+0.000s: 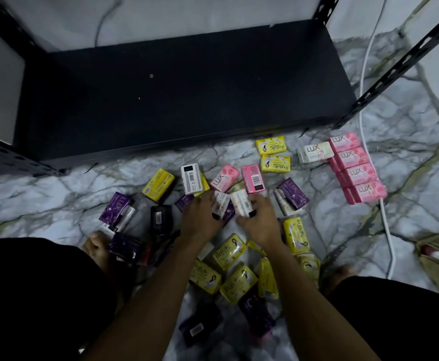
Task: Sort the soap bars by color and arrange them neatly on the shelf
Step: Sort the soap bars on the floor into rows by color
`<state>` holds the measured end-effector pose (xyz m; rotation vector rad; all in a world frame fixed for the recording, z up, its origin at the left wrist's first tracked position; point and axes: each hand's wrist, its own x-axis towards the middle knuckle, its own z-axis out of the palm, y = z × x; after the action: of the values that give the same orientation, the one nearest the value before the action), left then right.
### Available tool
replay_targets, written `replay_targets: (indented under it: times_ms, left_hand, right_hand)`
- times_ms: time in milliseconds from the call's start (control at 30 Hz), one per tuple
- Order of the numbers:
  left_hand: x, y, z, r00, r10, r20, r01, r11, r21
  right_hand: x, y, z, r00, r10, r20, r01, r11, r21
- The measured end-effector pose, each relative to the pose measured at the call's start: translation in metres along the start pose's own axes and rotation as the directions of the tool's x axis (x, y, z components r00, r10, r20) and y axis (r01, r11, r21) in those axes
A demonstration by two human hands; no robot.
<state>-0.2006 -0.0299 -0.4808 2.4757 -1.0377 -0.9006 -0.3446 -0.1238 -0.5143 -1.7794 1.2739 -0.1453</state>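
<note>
Soap bars: lying mixed on the floor (56, 183) along the shelf (176, 95) front edge; shelf holding none. Pink row (356, 168) forming near its right corner. Left hand (200, 217) and right hand (258, 220) each gripping a white bar (221, 201). Risk: two-handed lifting knocking neighbouring purple bars, scattering piles; dim light confusing black with purple.

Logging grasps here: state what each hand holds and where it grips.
Left hand grips a white soap bar at its near end; right hand grips another white soap bar at its near end.
</note>
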Motion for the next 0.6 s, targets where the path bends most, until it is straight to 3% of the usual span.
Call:
replay_targets:
  times_ms: [100,200,367,500,600]
  left_hand:
    - [-0.014,-0.008,0.006,1.0,-0.012,0.013,0.011,0.998,0.059]
    - [-0.01,-0.008,-0.001,0.999,-0.039,0.004,0.039,0.999,0.038]
    - [0.024,0.018,-0.017,0.987,0.024,-0.159,-0.034,0.997,-0.062]
    - [0.062,0.035,-0.017,0.988,0.116,-0.107,-0.123,0.99,-0.063]
    - [0.08,0.045,-0.011,0.994,0.111,-0.022,-0.111,0.994,-0.008]
  right_hand:
    - [-0.019,0.007,0.013,0.998,-0.01,0.057,0.015,0.995,-0.098]
    - [-0.017,0.006,0.009,0.997,0.024,0.074,-0.019,0.998,-0.059]
    - [0.015,-0.001,-0.008,0.984,-0.006,-0.176,0.006,1.0,0.003]
    - [0.047,-0.005,-0.01,0.978,-0.043,-0.202,0.006,0.983,-0.181]
    - [0.061,-0.013,-0.006,0.981,-0.114,-0.157,0.052,0.934,-0.355]
